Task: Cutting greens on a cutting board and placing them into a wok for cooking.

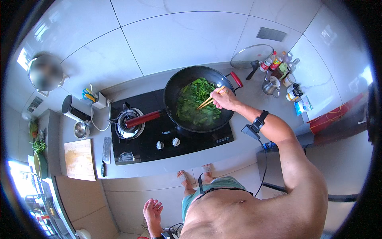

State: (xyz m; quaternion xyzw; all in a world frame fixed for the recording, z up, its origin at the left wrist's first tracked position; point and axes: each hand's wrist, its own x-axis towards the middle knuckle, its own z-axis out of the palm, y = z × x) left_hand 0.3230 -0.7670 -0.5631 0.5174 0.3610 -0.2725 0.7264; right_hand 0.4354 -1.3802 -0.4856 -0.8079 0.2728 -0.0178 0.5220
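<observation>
My right hand (225,98) grips a pair of wooden chopsticks (206,103) over a black wok (173,89). Their tips reach down into leafy green vegetables (195,92) lying in liquid, with a light haze above. The wok sits on the right side of a black glass gas cooktop (155,154). Its long red handle (144,119) points left across the other burner (130,124), and a short red side handle (236,79) is at the upper right. Down by my body, away from the counter, my left hand (153,210) hangs with nothing in it, fingers loosely curled and somewhat apart.
Left of the cooktop lie a cleaver (106,150), a wooden cutting board (79,159) and a metal bowl (81,130). A glass lid (252,55) leans on the back wall. Several bottles (276,62) and a metal pitcher (271,85) stand at the right. A cable (265,170) hangs from my right wrist.
</observation>
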